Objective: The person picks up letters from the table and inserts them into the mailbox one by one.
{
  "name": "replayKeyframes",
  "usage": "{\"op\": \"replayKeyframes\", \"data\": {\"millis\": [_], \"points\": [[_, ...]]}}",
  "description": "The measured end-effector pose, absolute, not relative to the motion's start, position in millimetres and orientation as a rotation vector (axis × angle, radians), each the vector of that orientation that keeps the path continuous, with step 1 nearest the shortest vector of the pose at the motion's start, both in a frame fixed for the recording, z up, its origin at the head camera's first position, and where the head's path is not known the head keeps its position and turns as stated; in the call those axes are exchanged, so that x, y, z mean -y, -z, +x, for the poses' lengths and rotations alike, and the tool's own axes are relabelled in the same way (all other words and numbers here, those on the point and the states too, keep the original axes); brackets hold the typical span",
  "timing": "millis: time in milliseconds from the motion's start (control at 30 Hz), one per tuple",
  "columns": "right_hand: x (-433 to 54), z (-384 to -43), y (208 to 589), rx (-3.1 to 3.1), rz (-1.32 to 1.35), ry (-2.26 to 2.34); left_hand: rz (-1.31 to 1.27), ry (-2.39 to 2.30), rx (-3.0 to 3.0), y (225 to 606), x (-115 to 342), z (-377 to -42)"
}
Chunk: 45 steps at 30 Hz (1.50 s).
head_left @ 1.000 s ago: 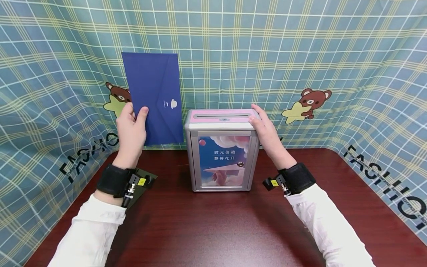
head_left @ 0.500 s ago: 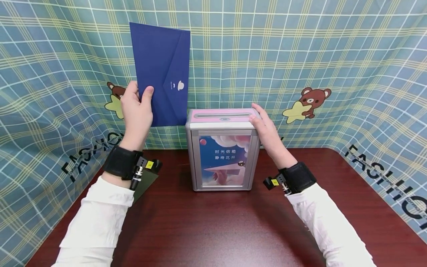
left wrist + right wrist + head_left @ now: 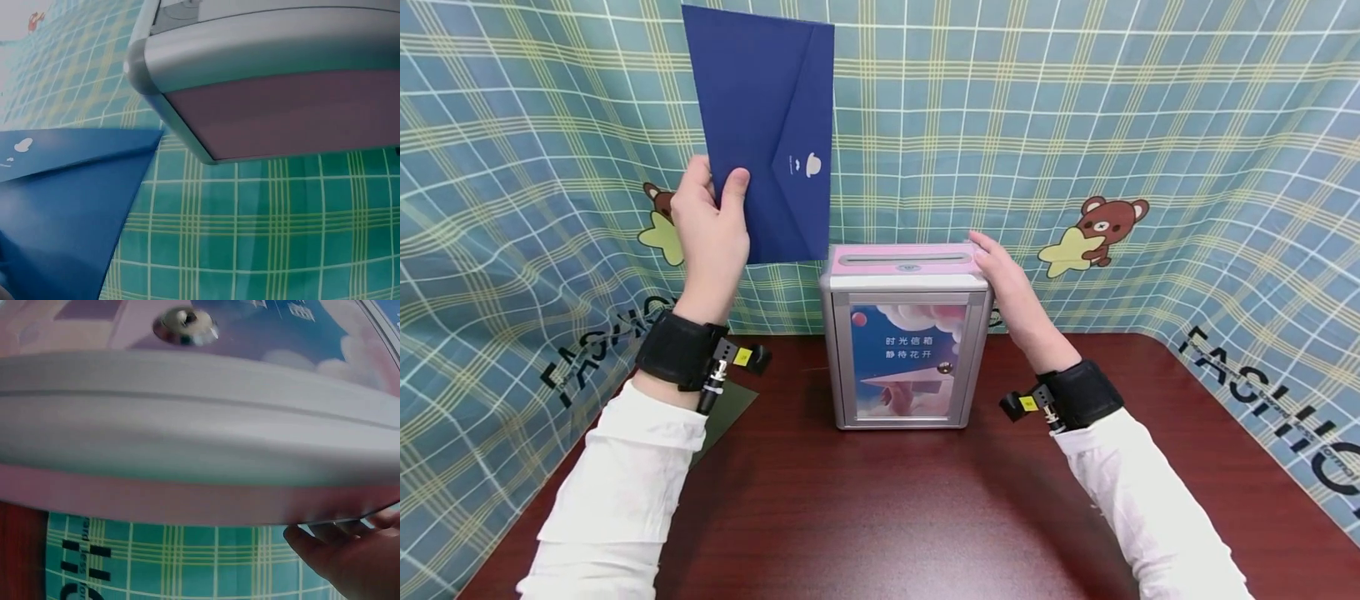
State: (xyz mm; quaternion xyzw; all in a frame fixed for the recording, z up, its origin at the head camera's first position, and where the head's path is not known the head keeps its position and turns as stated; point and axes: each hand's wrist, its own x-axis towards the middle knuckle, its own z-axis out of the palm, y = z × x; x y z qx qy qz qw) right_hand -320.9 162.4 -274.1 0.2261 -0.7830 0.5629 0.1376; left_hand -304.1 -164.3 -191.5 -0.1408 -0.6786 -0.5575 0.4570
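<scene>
My left hand (image 3: pixel 711 221) grips a dark blue envelope (image 3: pixel 760 125) by its lower left edge, thumb on the flap side and fingers behind. The envelope stands upright, with a white hat-and-moustache print. Its lower edge is just above and left of a silver-framed letter box (image 3: pixel 906 358). A long slot (image 3: pixel 904 259) runs across the box's pink top. On the box's upper right edge rests my right hand (image 3: pixel 1015 287); in the right wrist view its fingers (image 3: pixel 340 550) lie along the pink side. In the left wrist view the envelope (image 3: pixel 62 212) hangs beside the box.
A dark green flat piece (image 3: pixel 726 417) lies on the reddish wooden table (image 3: pixel 887 508), partly under my left forearm. A plaid curtain (image 3: pixel 910 125) with bear prints closes off the back and both sides. A round lock (image 3: pixel 944 367) is on the box's front door.
My left hand has lifted the envelope up and a little to the right. My right hand has slid from the top of the box outward to its right edge.
</scene>
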Motion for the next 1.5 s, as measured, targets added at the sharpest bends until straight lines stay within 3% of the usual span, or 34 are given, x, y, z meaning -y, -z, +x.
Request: {"op": "replayKeyframes", "data": {"millis": [367,733,1100,1500], "points": [[-161,-326,240,2.277,0.515,-1.533,-0.461,1.534,1.691,189,123,-317],[-137,-320,206,2.139,0.635,-1.549,-0.555,1.61,1.776,190,80,-313],[-124,-324,200,1.978,0.577,-1.436,-0.592,1.642,1.839,184,61,-297],[-133,-327,213,2.082,0.539,-1.386,-0.649,1.591,1.991,203,74,-331]]}}
